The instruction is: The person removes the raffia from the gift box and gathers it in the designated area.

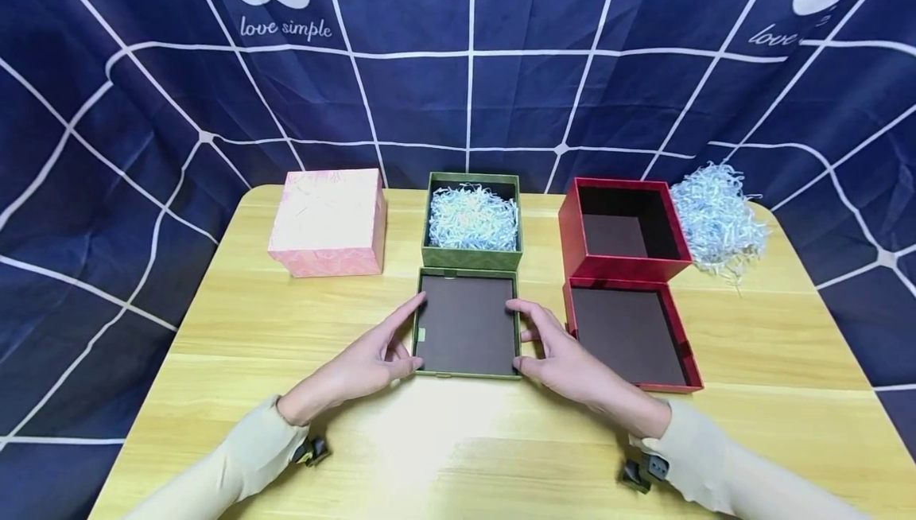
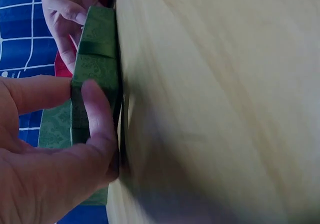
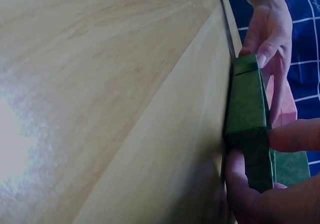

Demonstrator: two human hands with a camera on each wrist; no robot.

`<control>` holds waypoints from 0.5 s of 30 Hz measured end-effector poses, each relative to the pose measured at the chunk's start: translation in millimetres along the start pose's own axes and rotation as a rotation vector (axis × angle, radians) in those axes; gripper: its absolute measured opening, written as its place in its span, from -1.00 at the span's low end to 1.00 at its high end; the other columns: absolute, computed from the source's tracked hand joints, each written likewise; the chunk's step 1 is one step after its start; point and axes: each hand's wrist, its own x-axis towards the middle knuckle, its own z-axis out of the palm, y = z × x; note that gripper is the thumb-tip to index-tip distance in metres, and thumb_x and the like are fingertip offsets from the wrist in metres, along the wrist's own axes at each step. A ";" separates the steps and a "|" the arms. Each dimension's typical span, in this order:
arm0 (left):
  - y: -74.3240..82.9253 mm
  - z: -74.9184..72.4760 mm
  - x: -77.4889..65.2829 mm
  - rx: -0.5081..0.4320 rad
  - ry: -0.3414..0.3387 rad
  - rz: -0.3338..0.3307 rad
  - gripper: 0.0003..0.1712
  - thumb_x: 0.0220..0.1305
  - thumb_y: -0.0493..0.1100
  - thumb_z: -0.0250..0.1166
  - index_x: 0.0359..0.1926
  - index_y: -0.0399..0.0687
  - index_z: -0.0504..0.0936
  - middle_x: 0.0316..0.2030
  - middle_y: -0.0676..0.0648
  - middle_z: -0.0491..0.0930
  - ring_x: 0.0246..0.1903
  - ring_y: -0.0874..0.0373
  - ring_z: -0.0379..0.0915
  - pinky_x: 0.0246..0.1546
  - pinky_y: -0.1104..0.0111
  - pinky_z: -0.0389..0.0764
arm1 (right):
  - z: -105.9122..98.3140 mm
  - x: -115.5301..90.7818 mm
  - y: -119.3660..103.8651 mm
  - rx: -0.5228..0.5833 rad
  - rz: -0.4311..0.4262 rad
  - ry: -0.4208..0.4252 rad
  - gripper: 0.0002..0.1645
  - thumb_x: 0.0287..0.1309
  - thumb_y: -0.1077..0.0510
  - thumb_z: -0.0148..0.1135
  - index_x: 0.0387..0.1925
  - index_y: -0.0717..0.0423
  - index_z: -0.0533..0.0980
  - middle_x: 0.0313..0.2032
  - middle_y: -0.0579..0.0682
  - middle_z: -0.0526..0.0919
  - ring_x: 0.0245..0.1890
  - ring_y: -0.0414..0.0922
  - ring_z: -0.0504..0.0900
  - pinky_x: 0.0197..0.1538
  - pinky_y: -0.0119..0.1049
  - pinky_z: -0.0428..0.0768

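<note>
A green box lid point(image 1: 468, 325) lies inside up on the table, its dark lining showing in the head view. My left hand point(image 1: 372, 357) grips its left side, thumb at the near corner and index finger on the rim. The opposite side is held by my right hand point(image 1: 565, 353), its thumb likewise at the near corner. In the left wrist view the patterned outer wall of the lid point(image 2: 97, 59) shows between finger and thumb. Just behind the lid stands the open green box point(image 1: 472, 258), filled with pale blue shredded paper point(image 1: 472, 218).
A closed pink box point(image 1: 329, 222) stands at the back left. On the right are an open red box point(image 1: 622, 265), its upturned red lid point(image 1: 633, 337) in front of it, and a pile of blue shredded paper point(image 1: 719, 218). A dark blue gridded cloth point(image 1: 415, 98) surrounds the wooden table point(image 1: 236, 337).
</note>
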 end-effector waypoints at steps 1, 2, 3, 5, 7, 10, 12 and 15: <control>0.1 -0.2 0.0 0.010 -0.004 0.002 0.15 0.46 -0.40 0.38 0.81 0.18 -0.09 -0.19 -0.19 0.67 -0.26 0.01 0.60 -0.32 0.38 0.61 | -0.2 -0.2 -0.6 -0.002 0.003 0.000 -0.03 0.30 0.42 0.36 0.65 0.08 0.20 0.47 0.21 0.27 0.25 0.12 0.42 0.21 0.07 0.46; 0.0 -0.5 0.1 0.018 -0.011 0.005 0.15 0.47 -0.38 0.38 0.81 0.17 -0.10 -0.27 -0.18 0.66 -0.28 0.02 0.59 -0.33 0.39 0.60 | -0.3 -0.4 -1.3 -0.004 0.005 -0.001 -0.03 0.31 0.42 0.35 0.66 0.07 0.20 0.48 0.21 0.27 0.26 0.11 0.41 0.21 0.07 0.45; -0.1 -0.7 0.3 0.024 -0.015 0.007 0.14 0.48 -0.37 0.38 0.81 0.17 -0.11 -0.30 -0.17 0.66 -0.29 0.03 0.59 -0.34 0.39 0.59 | -0.4 -0.7 -2.0 -0.008 0.007 -0.001 -0.03 0.32 0.42 0.35 0.66 0.07 0.20 0.49 0.20 0.26 0.27 0.12 0.41 0.22 0.08 0.45; -0.9 -0.8 1.0 0.024 -0.021 0.010 0.14 0.49 -0.36 0.38 0.81 0.18 -0.12 -0.32 -0.16 0.65 -0.30 0.04 0.58 -0.34 0.40 0.58 | -0.5 -1.5 -3.6 -0.015 0.012 -0.002 -0.04 0.34 0.40 0.35 0.67 0.05 0.20 0.51 0.18 0.25 0.29 0.12 0.40 0.24 0.10 0.44; -1.5 -0.5 1.7 0.009 -0.027 0.014 0.15 0.49 -0.37 0.37 0.81 0.18 -0.13 -0.31 -0.17 0.64 -0.30 0.04 0.57 -0.34 0.40 0.58 | -0.5 -2.3 -5.0 -0.023 0.016 -0.006 -0.04 0.35 0.38 0.35 0.67 0.03 0.20 0.53 0.18 0.23 0.32 0.13 0.38 0.27 0.14 0.43; -2.2 0.2 2.9 -0.030 -0.024 0.021 0.17 0.48 -0.39 0.36 0.81 0.23 -0.14 -0.26 -0.18 0.63 -0.29 0.04 0.55 -0.33 0.39 0.59 | -0.7 -2.6 -6.6 -0.024 0.022 -0.003 -0.04 0.37 0.33 0.36 0.68 0.03 0.18 0.53 0.19 0.23 0.37 0.16 0.34 0.31 0.20 0.41; -2.0 1.1 3.5 -0.060 -0.019 0.025 0.19 0.47 -0.41 0.35 0.81 0.28 -0.16 -0.24 -0.19 0.62 -0.30 0.02 0.54 -0.34 0.38 0.58 | -1.3 -2.0 -7.4 -0.015 0.027 0.005 -0.04 0.38 0.31 0.36 0.69 0.03 0.16 0.52 0.21 0.23 0.40 0.19 0.31 0.32 0.23 0.39; -1.6 1.7 3.4 -0.097 -0.002 0.034 0.22 0.45 -0.42 0.36 0.81 0.31 -0.17 -0.20 -0.23 0.63 -0.31 0.00 0.57 -0.35 0.38 0.58 | -2.3 -0.4 -8.4 0.000 0.035 0.017 -0.01 0.40 0.27 0.38 0.70 0.04 0.12 0.49 0.23 0.24 0.41 0.22 0.28 0.32 0.24 0.40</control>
